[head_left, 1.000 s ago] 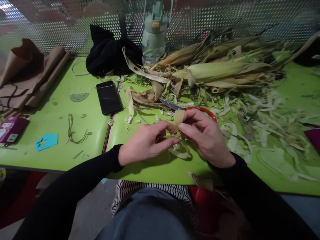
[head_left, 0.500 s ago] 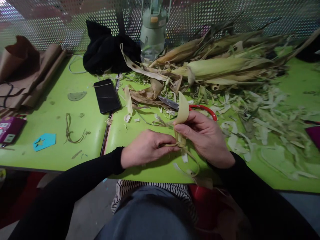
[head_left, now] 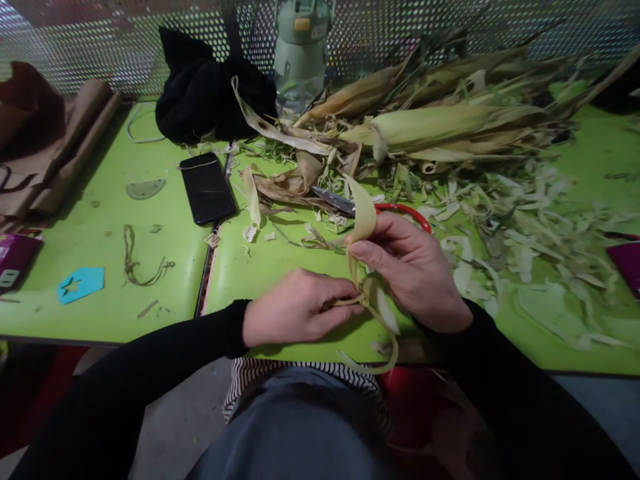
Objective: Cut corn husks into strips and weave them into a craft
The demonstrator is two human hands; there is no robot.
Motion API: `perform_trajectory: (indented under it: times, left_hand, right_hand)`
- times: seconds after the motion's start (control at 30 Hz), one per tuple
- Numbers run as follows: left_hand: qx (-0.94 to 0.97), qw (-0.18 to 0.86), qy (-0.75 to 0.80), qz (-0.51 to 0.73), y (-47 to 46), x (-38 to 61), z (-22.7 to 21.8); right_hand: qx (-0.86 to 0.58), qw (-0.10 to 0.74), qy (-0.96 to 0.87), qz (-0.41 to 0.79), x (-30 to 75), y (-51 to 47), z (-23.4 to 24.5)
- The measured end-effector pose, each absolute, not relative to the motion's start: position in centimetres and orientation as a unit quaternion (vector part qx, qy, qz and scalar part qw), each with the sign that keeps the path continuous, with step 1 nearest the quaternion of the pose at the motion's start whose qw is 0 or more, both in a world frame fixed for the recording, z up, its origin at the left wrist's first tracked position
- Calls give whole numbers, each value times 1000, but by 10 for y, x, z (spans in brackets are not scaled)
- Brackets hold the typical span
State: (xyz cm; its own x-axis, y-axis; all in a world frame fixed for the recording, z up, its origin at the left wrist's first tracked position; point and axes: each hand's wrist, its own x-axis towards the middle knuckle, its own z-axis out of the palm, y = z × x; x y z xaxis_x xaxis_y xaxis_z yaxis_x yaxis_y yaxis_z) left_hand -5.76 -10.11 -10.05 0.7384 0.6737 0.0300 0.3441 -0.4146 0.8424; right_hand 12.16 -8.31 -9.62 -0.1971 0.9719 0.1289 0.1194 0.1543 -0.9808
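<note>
My left hand (head_left: pixel 305 307) is closed, its thumb and forefinger pinching a twisted cord of corn husk (head_left: pixel 367 303) close to a knot-like joint. Just to the right, my right hand (head_left: pixel 413 267) pinches a pale husk strip (head_left: pixel 363 210) whose broad end curls up above the fingers. Below the fingers the strip narrows and runs down to the joint. From there a loose tail loops down near the table's front edge. Behind my right hand lie scissors with red handles (head_left: pixel 407 212), their blades partly covered by the strip.
Corn husks (head_left: pixel 430 127) and shredded scraps (head_left: pixel 525 213) spread over the back and right of the green table (head_left: pixel 270 257). A phone (head_left: pixel 207 189), bottle (head_left: pixel 300 60), black cloth (head_left: pixel 210 93), blue tag (head_left: pixel 81 285), twisted cord piece (head_left: pixel 143 267) and brown paper (head_left: pixel 75 140) are also there.
Both hands keep their pinches. The joint sits slightly lower, and the loose tail below it has swung down. The whole view has shifted a little.
</note>
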Motion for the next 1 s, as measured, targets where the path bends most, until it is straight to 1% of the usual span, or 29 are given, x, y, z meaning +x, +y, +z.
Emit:
perform_trajectory:
  times: [0.17,0.27,0.37,0.5,0.57,0.67,0.7,0.73,0.83,0.87,1.0]
  left_hand:
    - [738,523,346,250,-94,-60,-99]
    - [699,554,348,289,-90,-61,-102]
    - [677,541,377,329,-88,-62,-98]
    - [680,519,371,362,-87,-63,-90]
    - [672,527,360,375,-86,-63,-91]
    - [622,582,354,386,-83,-60,-98]
    - [600,605,350,389,-82,-59,-101]
    - [579,625,346,392,-81,-58,-104]
    - [551,652,331,402,-80,-54,-109]
    - [555,649,326,405,-80,-53,-110]
    - [601,611,327,399,-83,-50,-115]
  right_hand:
    - [-439,412,-655,456,127,-81,-91]
    - [-447,383,-695,413,129,-80,-89]
    - [-443,359,-732,373,131,-77,-89]
    - [-443,318,-746,383,133,-73,-93]
    - [-450,358,-741,346,134,-73,-97]
    - [-459,477,-717,217,134,-73,-102]
    - [-462,488,-716,191,134,-74,-102]
    - [-465,475,-724,184,133,-75,-102]
    - [-469,373,-764,239,127,-78,-100]
    - [-467,354,-766,264,125,-79,-100]
    - [-469,365,-717,364,117,-82,-106]
